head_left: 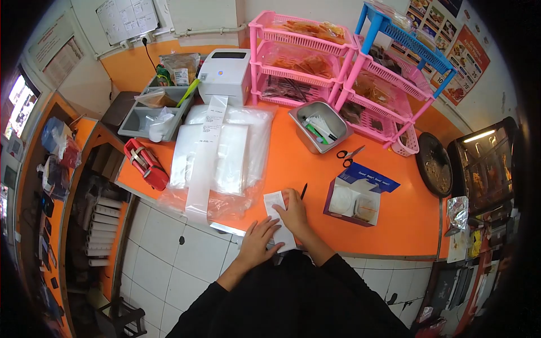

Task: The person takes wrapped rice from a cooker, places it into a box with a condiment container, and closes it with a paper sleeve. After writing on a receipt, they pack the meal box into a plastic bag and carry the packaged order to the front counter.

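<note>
At the near edge of the orange table [389, 225], both hands rest on a folded white paper slip [288, 238]. The left hand [259, 243] lies nearly flat, its fingers spread over the left side of the slip and not clenched. The right hand [294, 213] holds the slip's upper part under bent fingers, thumb reaching inward; whether they pinch it, I cannot tell. A black pen [304, 191] lies just beside the right hand. Farther right stands an open box [350, 205] with two round-topped containers inside, and behind it are scissors [349, 156]. Left of the slip, a long printed strip [206, 152] hangs from the white label printer [225, 76] across clear plastic bags [234, 149].
</note>
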A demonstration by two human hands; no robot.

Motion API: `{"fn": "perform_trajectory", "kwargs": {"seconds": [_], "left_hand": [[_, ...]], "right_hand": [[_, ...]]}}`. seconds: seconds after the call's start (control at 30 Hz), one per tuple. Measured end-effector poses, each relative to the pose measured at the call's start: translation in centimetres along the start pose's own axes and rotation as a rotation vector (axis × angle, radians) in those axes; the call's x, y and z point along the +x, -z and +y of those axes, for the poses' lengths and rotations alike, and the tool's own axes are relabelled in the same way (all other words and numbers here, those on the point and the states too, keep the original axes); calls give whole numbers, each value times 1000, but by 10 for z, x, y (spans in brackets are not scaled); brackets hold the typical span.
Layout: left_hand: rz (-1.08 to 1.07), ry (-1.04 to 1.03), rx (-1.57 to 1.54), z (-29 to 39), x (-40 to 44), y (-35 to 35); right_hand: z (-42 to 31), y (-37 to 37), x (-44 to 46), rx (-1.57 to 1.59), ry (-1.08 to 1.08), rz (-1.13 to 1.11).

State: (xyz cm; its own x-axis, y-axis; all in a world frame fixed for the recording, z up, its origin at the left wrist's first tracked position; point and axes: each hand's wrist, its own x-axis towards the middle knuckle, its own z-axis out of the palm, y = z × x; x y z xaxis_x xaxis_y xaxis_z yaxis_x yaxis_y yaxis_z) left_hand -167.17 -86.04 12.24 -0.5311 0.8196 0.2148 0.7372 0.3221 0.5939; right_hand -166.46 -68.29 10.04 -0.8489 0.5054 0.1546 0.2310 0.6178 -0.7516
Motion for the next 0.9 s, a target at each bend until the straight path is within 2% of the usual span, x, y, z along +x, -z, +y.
{"fn": "perform_trajectory", "kwargs": {"seconds": [0.1, 0.2, 0.4, 0.5, 0.6, 0.7, 0.8, 0.9], "left_hand": [[-14, 35, 36, 1, 3, 2], [-26, 73, 64, 1, 3, 1], [-27, 106, 53, 5, 6, 2], [-24, 118, 48, 4, 6, 0], [-22, 130, 48, 5, 7, 0], [-29, 127, 66, 5, 5, -1], [-36, 134, 63, 5, 6, -1], [-56, 158, 46, 6, 7, 2]], "right_hand": [[-4, 23, 7, -176, 140, 125], [3, 60, 10, -535, 302, -10], [26, 77, -16, -714, 420, -273], [22, 80, -39, -790, 331, -306], [18, 89, -50, -722, 461, -285], [17, 89, -50, -644, 453, -304], [26, 90, -45, -607, 565, -288], [28, 97, -47, -616, 540, -376]]}}
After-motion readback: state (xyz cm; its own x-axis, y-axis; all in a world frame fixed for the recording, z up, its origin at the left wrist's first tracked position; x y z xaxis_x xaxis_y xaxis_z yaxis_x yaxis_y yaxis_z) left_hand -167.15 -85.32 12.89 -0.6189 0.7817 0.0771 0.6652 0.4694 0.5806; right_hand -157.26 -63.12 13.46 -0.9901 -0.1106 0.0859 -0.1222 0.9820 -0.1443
